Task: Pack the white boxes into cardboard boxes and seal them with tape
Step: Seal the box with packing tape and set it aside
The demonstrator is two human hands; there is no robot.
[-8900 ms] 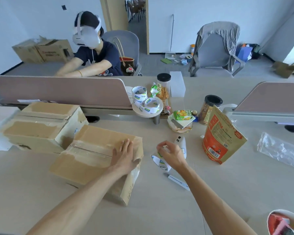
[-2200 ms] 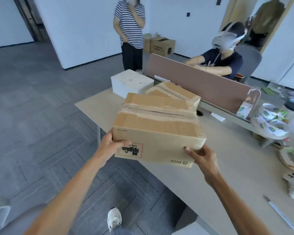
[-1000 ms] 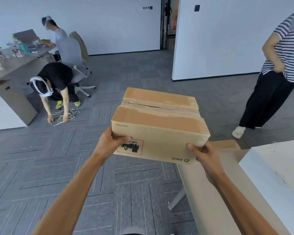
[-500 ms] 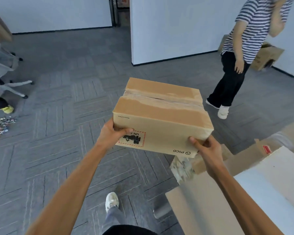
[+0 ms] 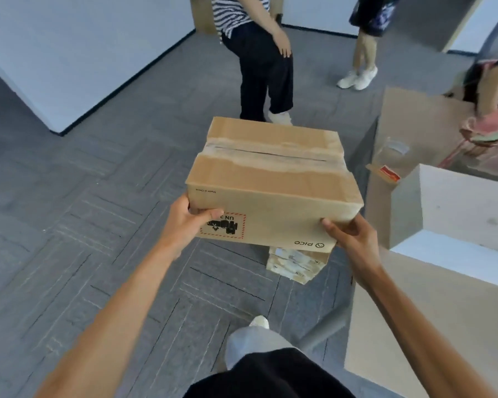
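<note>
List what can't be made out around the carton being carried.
Head view:
- Contents of the cardboard box: closed, taped flaps hide them.
- Fingers of the left hand and right hand beneath the box: hidden by it.
- Bundle on the floor: mostly behind the box.
- Striped-shirt person: cut off by the top edge.

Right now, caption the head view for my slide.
Left hand and right hand hold a taped cardboard box above the grey floor, near a white box on the desk.
</note>
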